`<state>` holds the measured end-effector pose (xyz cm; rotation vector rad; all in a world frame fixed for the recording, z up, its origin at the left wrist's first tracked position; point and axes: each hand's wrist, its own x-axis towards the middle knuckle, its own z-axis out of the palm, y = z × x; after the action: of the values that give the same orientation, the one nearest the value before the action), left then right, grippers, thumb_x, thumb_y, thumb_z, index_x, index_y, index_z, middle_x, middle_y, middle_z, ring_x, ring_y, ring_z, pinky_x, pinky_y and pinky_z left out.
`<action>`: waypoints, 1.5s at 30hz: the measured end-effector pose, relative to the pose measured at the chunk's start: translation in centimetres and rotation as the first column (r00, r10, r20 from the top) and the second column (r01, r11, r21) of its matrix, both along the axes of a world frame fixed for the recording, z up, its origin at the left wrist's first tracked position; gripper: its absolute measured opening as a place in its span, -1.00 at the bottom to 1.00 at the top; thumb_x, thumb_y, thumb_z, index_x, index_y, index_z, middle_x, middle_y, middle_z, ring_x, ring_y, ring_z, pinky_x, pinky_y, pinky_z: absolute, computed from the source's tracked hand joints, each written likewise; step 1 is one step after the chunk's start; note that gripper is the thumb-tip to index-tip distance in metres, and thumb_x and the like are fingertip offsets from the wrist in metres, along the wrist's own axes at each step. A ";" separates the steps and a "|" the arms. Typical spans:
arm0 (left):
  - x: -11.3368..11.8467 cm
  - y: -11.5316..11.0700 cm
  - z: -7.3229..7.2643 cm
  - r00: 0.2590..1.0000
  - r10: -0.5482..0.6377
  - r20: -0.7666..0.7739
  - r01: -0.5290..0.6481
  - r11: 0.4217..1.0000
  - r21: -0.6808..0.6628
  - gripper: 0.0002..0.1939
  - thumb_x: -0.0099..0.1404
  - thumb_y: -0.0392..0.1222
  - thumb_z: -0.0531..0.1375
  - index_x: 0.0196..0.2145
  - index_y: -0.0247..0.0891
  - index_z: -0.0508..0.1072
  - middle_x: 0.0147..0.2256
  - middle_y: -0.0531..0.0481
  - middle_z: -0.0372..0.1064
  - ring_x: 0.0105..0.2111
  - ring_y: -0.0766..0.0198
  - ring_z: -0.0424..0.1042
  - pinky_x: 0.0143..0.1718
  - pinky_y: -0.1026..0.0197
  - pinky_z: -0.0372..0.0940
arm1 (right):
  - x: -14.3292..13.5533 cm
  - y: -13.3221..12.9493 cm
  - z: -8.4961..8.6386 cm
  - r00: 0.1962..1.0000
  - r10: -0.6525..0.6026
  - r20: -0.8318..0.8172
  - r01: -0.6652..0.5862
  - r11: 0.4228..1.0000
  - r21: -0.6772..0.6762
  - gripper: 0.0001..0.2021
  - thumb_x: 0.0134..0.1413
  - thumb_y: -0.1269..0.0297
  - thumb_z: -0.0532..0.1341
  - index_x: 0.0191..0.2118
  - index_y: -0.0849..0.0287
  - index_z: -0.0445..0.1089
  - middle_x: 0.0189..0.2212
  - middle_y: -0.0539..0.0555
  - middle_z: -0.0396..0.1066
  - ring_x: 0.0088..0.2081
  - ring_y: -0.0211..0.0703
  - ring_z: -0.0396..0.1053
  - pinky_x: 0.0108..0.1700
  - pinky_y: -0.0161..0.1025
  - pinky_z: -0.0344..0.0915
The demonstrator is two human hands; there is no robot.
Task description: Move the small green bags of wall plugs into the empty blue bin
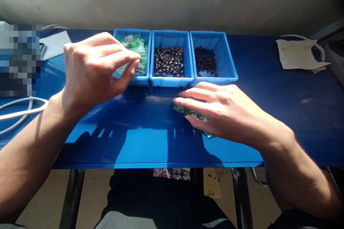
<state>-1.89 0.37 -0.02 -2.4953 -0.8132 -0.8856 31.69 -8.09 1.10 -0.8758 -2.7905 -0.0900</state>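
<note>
My left hand (100,66) hovers at the front of the left blue bin (131,78), thumb and index fingertip pinched together. Whatever lies between those fingertips, if anything, is too small to make out. Crumpled green plastic bags (138,44) fill that bin, partly hidden behind the hand. My right hand (217,109) reaches in from the right with fingers stretched out and slightly apart. Under its fingers, on the table, lies a small green plastic bag (182,110) with dark pieces inside, mostly covered by the hand.
The middle blue bin (172,82) holds many short dark screws (168,61); the right bin (225,55) holds longer, thinner ones (205,60). A white cable (24,114) loops at the left. Paper (298,54) lies on the right of the blue table (258,68), against a grey wall.
</note>
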 end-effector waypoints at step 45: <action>-0.6 0.2 1.1 0.885 0.312 0.345 -0.232 0.939 -0.254 -0.71 0.61 -0.07 0.23 0.08 -0.13 0.73 -0.22 -0.03 0.51 -0.13 0.14 0.44 0.07 -0.05 0.42 | -2.5 -0.5 0.2 0.479 -0.520 -0.707 -0.041 0.791 -0.610 -0.85 0.48 0.35 0.30 0.07 0.06 0.53 -0.19 0.05 0.68 -0.32 -0.16 0.64 -0.42 -0.23 0.55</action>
<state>-2.44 0.62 1.10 -2.3170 -1.4142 -1.2566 29.23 -8.57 1.32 -1.0515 -1.6758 0.9285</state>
